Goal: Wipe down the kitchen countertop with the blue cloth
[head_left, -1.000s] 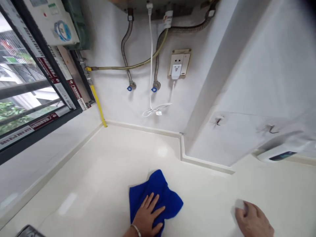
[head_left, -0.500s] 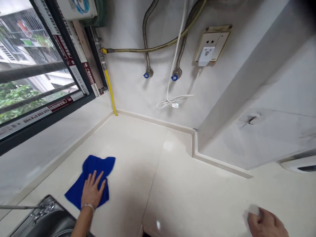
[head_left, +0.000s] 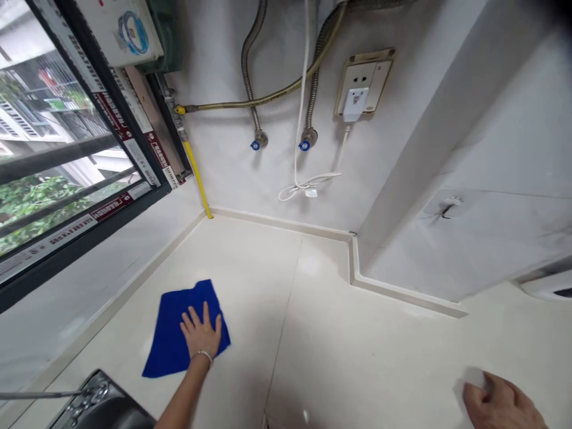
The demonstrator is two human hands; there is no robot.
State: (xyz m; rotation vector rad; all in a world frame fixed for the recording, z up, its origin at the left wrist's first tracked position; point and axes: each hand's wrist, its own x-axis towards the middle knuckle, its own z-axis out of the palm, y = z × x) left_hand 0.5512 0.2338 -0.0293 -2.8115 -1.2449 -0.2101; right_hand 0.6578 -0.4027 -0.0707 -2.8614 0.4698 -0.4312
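A blue cloth [head_left: 172,333] lies spread over the cream countertop [head_left: 330,333], left of the seam. On its right half rests my left hand [head_left: 202,335], palm down with fingers spread; a bracelet circles the wrist. The cloth is under the palm, not gripped. At the lower right my right hand [head_left: 503,402] leans on the countertop, its fingers curled into a loose fist. I see nothing in it, and the frame's bottom edge cuts it off.
A steel sink [head_left: 105,405] with a thin metal spout is at the lower left. A window [head_left: 67,143] runs along the left. Hoses, a yellow pipe [head_left: 197,179] and a plugged socket [head_left: 366,83] are on the back wall. A white device [head_left: 547,286] stands far right.
From the middle of the counter, my left hand swept the cloth left, then slightly right again. The cloth now lies flatter. My right hand stays on the counter; the view has shifted.
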